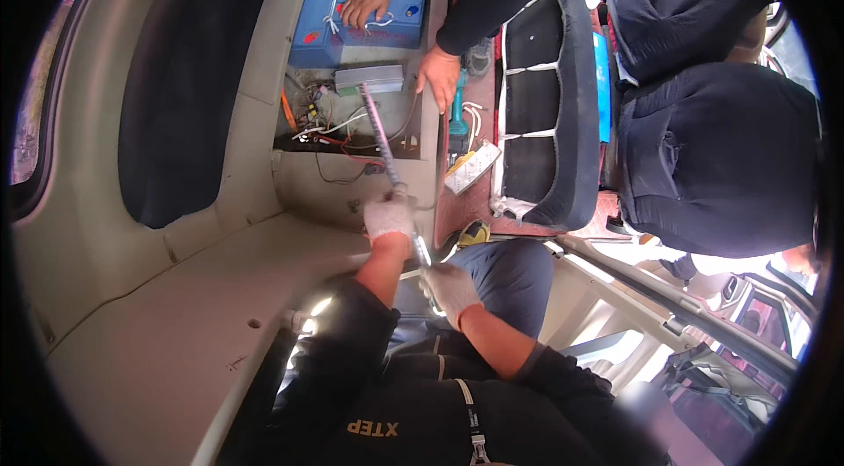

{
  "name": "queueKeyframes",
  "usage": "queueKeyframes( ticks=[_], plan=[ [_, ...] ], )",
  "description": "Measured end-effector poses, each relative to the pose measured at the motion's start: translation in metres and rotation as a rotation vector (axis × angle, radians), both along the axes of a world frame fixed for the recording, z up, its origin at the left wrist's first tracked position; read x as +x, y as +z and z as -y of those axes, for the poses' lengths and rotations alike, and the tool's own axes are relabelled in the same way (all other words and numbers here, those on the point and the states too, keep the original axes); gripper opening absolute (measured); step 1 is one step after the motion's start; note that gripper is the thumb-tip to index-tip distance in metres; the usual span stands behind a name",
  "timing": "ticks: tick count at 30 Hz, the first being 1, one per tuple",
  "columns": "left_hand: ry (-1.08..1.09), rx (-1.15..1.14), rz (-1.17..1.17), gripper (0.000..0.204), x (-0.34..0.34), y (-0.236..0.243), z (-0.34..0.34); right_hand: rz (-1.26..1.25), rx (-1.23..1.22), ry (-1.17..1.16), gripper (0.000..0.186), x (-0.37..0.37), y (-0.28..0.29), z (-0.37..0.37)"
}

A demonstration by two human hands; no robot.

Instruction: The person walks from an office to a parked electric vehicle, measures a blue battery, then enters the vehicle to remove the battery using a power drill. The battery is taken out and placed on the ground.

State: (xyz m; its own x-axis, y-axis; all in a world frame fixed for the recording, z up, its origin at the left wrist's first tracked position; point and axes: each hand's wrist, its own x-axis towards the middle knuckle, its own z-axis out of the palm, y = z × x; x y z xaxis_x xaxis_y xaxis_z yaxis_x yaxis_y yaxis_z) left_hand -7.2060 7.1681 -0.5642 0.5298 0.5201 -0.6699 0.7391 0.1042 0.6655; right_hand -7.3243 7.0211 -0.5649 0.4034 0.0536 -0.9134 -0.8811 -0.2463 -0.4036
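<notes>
A long metal rod [387,149] is held in both gloved hands; the left hand [388,218] is clamped round it further up, the right hand [448,288] is closed on its near end, close to the person's knee. The rod's long axis runs away from the body, up and slightly left, its far tip reaching the grey box [369,78] in the open floor compartment [299,176], among loose wires [330,127]; the left hand is thus the nearer to that tip. Beyond the box two blue rectangular batteries [356,13] lie side by side; a co-worker's bare hand [366,3] rests on them, another [439,75] on the compartment's right edge. A white oblong packet [472,167] lies on the red floor beside a dark seat [541,105].
</notes>
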Motion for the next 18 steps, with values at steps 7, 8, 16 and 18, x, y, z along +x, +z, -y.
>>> queueKeyframes(
  ticks=[7, 8, 16, 18],
  plan=[
    [0.178, -0.135, 0.198, 0.021, 0.028, -0.038, -0.019, 0.010, 0.133, 0.016, 0.023, -0.051, 0.001, 0.039],
    [0.151, -0.144, 0.197, 0.021, 0.026, -0.040, -0.018, 0.005, 0.160, -0.037, 0.021, -0.050, 0.000, 0.038],
    [-0.207, -0.078, 0.122, 0.035, 0.003, -0.077, -0.019, 0.004, 0.329, -0.165, 0.013, 0.046, -0.021, -0.024],
    [-0.247, -0.085, 0.065, 0.034, 0.012, -0.089, -0.026, 0.289, 0.164, 0.259, 0.010, 0.083, -0.048, -0.039]
  ],
)
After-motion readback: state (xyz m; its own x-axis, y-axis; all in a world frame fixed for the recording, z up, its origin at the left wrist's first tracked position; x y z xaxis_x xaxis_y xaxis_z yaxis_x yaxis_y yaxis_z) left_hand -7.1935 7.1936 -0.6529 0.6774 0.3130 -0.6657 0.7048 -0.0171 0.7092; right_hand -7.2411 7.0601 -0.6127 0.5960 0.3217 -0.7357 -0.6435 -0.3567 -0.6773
